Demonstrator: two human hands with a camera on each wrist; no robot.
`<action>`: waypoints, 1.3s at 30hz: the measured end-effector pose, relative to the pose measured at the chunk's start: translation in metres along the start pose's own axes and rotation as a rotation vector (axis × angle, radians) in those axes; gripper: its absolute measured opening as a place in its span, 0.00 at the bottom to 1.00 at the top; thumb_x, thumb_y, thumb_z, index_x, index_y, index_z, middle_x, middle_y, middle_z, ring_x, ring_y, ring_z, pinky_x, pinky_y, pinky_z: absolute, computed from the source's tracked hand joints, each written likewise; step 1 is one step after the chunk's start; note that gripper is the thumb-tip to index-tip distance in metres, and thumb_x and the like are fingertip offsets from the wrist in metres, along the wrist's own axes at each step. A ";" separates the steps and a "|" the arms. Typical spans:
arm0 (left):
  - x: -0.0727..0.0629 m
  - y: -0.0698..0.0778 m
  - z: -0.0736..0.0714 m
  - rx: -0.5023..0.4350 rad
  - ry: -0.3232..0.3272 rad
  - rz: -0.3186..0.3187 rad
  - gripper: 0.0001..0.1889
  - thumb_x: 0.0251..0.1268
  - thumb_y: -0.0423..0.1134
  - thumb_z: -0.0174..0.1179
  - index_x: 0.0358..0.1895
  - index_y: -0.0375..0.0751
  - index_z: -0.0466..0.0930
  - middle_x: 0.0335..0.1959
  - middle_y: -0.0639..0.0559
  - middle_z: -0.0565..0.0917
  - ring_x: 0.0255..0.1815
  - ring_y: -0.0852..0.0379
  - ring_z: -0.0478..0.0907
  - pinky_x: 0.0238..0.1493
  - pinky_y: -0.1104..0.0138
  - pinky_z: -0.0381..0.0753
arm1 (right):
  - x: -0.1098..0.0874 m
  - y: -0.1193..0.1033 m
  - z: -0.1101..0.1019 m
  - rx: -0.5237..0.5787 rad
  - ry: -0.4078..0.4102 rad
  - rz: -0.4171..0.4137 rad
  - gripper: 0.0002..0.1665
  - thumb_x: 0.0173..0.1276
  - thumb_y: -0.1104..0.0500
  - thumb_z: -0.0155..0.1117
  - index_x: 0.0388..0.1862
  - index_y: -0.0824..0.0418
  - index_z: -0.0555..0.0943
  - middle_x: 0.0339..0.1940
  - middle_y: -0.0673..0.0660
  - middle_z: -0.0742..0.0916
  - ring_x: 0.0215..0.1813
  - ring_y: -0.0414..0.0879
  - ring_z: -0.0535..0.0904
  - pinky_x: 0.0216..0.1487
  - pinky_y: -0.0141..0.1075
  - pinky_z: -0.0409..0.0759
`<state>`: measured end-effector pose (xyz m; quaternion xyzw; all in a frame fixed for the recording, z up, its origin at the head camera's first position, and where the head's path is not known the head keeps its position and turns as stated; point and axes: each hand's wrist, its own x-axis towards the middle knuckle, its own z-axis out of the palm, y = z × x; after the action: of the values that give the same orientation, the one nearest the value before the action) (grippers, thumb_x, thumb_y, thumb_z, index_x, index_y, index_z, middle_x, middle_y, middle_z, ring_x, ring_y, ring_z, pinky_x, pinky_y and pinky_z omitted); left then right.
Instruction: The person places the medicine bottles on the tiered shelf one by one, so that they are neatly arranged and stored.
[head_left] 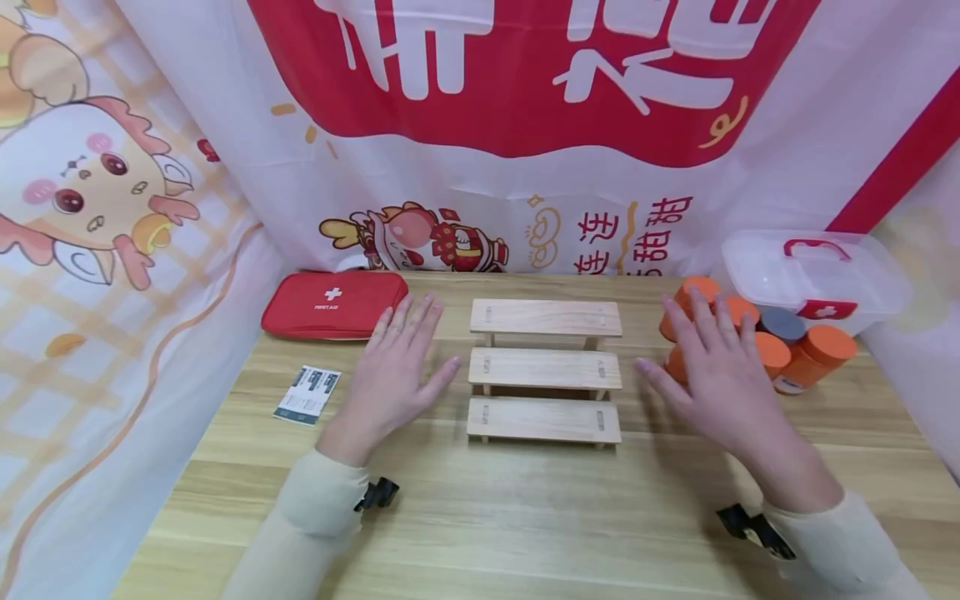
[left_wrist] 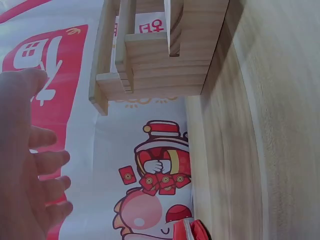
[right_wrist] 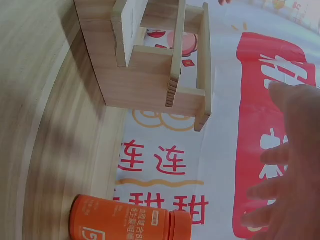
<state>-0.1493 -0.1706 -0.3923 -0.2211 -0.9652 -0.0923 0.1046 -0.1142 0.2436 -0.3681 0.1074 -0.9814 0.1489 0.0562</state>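
A three-step wooden stand (head_left: 545, 367) stands in the middle of the wooden table (head_left: 480, 517). My left hand (head_left: 396, 365) hovers flat just left of the stand with its fingers spread, holding nothing. My right hand (head_left: 712, 367) hovers just right of it, fingers straight, in front of a cluster of orange bottles (head_left: 813, 357). The left wrist view shows the stand (left_wrist: 160, 50) from its side, with the left hand's fingers (left_wrist: 35, 170) apart from it. In the right wrist view the stand (right_wrist: 150, 60) sits above one lying orange bottle (right_wrist: 127, 222), and the fingers (right_wrist: 287, 170) are clear of both.
A red first-aid pouch (head_left: 333, 304) lies at the back left and a small printed card (head_left: 307, 393) nearer the left edge. A clear plastic box with a red handle (head_left: 817, 275) stands at the back right. A dark-capped bottle (head_left: 782, 323) stands among the orange ones. Printed cloth walls surround the table.
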 end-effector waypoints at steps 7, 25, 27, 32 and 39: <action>-0.007 -0.001 -0.005 -0.202 0.116 -0.003 0.39 0.82 0.58 0.55 0.86 0.41 0.60 0.86 0.44 0.67 0.85 0.39 0.66 0.85 0.44 0.68 | -0.007 0.007 -0.005 0.143 0.165 -0.016 0.48 0.79 0.44 0.67 0.89 0.58 0.60 0.89 0.67 0.64 0.83 0.71 0.65 0.83 0.70 0.64; -0.022 -0.012 0.000 -0.726 -0.046 -0.134 0.21 0.79 0.45 0.66 0.68 0.42 0.82 0.61 0.50 0.89 0.63 0.49 0.87 0.70 0.48 0.86 | -0.032 0.046 0.004 0.468 0.502 0.007 0.27 0.72 0.67 0.72 0.69 0.58 0.85 0.65 0.44 0.89 0.62 0.17 0.74 0.56 0.07 0.72; -0.023 -0.015 0.003 -0.740 -0.117 -0.141 0.22 0.79 0.47 0.66 0.69 0.43 0.81 0.63 0.50 0.89 0.65 0.48 0.86 0.72 0.46 0.84 | -0.035 0.052 0.004 0.492 0.497 0.046 0.26 0.75 0.66 0.71 0.70 0.57 0.85 0.63 0.32 0.85 0.62 0.19 0.76 0.54 0.08 0.74; -0.025 -0.017 0.011 -0.746 -0.261 -0.136 0.23 0.78 0.49 0.67 0.70 0.46 0.82 0.66 0.50 0.87 0.68 0.46 0.83 0.75 0.43 0.80 | -0.042 0.064 0.005 0.503 0.518 0.099 0.25 0.76 0.65 0.70 0.70 0.57 0.84 0.60 0.25 0.83 0.61 0.21 0.78 0.56 0.08 0.74; -0.026 -0.016 0.022 -0.755 -0.374 -0.133 0.28 0.75 0.50 0.70 0.72 0.43 0.80 0.68 0.51 0.85 0.71 0.46 0.82 0.77 0.44 0.79 | -0.052 0.079 0.009 0.497 0.590 0.131 0.25 0.72 0.69 0.72 0.67 0.61 0.86 0.59 0.23 0.83 0.59 0.22 0.78 0.61 0.10 0.72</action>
<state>-0.1370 -0.1907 -0.4221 -0.1940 -0.8782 -0.4041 -0.1667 -0.0823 0.3243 -0.4056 0.0075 -0.8618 0.4099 0.2988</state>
